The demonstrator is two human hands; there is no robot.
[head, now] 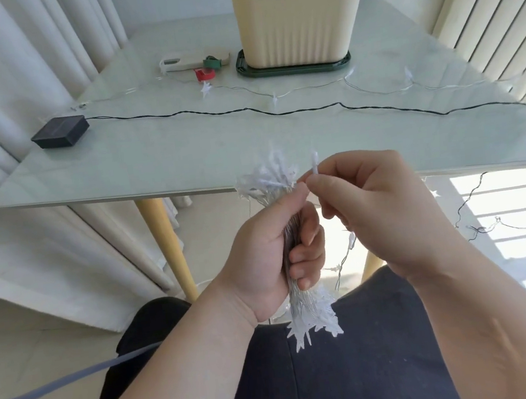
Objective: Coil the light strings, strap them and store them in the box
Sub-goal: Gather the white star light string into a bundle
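Note:
My left hand (pixel 271 257) grips a folded bundle of clear light string (pixel 288 245), with white star lights fanning out above and below the fist, held over my lap just in front of the table edge. My right hand (pixel 364 207) pinches one small white light (pixel 315 164) beside the bundle's top. More of the string (pixel 373 88) trails loose across the table and hangs down to the floor at the right. A cream ribbed box (pixel 296 15) stands open at the back of the table on a dark green lid (pixel 292 66). Red (pixel 204 73) and green (pixel 212 62) straps lie left of the box.
A black solar battery unit (pixel 60 132) sits at the table's left, its black cable (pixel 245 111) running right across the glass table (pixel 152 159). A white flat device (pixel 190 60) lies near the straps. Curtains hang left, blinds right. Wire loops lie on the sunlit floor (pixel 520 229).

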